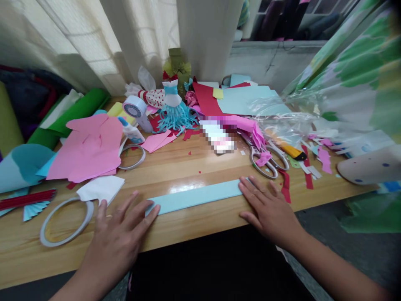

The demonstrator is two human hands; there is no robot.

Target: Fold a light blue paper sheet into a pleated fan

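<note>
just left hand (117, 238), right hand (269, 211), grip wide and flat, on each end of a blue paper strip (194, 197)

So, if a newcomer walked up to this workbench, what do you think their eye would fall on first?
Most eyes would go first to the little paper dress with its turquoise fringed skirt, standing toward the back of the wooden workbench. Next come the big pink paper sheets lying on the left, then the pale blue paper strip near the front edge, with the left hand and right hand resting on its ends.
</note>
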